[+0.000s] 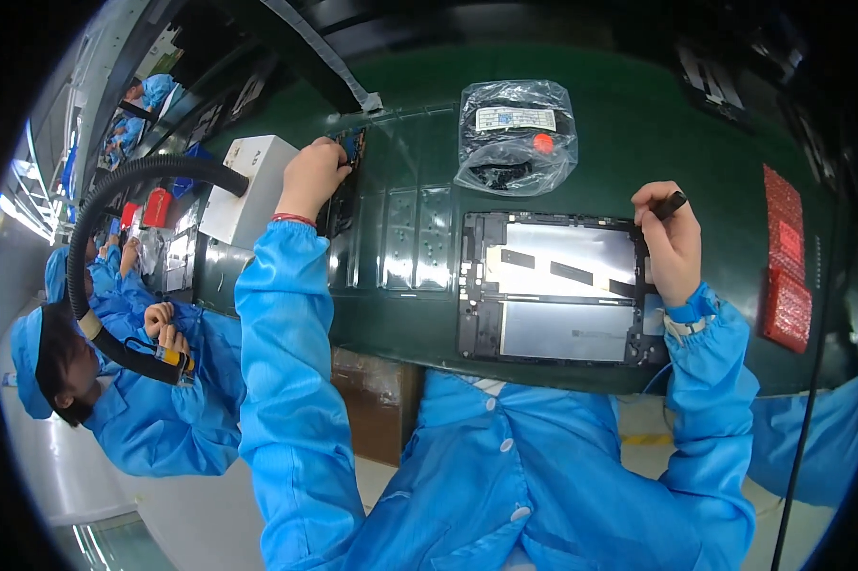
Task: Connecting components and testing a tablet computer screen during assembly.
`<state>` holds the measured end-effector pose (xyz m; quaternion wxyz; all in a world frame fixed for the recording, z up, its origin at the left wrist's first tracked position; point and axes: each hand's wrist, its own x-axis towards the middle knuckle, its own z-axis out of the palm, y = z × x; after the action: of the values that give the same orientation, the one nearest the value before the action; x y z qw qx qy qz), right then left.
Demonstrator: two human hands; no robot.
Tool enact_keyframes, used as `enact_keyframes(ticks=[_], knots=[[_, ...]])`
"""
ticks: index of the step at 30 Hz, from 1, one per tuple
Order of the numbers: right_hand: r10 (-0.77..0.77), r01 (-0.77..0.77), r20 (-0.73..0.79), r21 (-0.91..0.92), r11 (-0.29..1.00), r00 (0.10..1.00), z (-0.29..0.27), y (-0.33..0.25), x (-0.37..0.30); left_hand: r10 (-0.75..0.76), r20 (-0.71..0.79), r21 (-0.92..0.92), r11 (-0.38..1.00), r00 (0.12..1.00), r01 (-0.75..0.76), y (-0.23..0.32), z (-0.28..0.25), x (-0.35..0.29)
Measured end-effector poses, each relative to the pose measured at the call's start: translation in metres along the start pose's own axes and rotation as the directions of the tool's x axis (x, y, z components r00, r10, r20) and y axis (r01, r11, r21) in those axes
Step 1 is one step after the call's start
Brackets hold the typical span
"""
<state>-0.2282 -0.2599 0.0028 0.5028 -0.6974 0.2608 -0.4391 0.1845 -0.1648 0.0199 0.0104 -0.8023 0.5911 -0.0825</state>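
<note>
My left hand (315,181) reaches to the far left of the green bench. Its fingers are pinched on the edge of a circuit board (355,147) at the end of a clear plastic tray (417,233). An opened tablet-like housing (567,333) lies flat in front of me, with a silvery inside, black frame and several dark strips. My right hand (674,247) is closed around a short black stick-like tool (669,205) over the housing's right edge. The tool's full shape is hidden by the fingers. A blue wrist band (692,312) circles my right wrist.
A clear plastic bag (516,138) with dark parts lies beyond the housing. Red bubble wrap (786,262) lies at the right. A white box (246,190) and black flexible hose (82,238) stand at the left, where a co-worker in blue (163,409) sits.
</note>
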Motion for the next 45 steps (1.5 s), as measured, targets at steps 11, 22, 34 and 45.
enact_keyframes(ticks=[11,22,34,45], knots=[[0.020,-0.028,-0.070,-0.105,0.994,0.997,-0.015,-0.025,-0.005,-0.053,-0.337,-0.363,0.929,0.940,-0.078,0.014,-0.083,-0.044],[0.261,-0.406,0.380,0.378,0.832,0.888,0.033,-0.092,-0.094,0.558,-0.762,0.013,0.520,0.328,-0.854,0.191,-0.115,-0.151],[0.370,-0.409,0.178,0.327,0.852,0.912,0.043,-0.066,-0.106,0.431,-0.622,-0.492,0.433,0.653,-0.755,0.220,-0.075,-0.148],[0.015,-0.013,0.021,-0.112,0.994,1.000,0.058,-0.075,-0.105,0.309,-0.522,-0.596,0.535,0.795,-0.599,0.215,-0.080,-0.146]])
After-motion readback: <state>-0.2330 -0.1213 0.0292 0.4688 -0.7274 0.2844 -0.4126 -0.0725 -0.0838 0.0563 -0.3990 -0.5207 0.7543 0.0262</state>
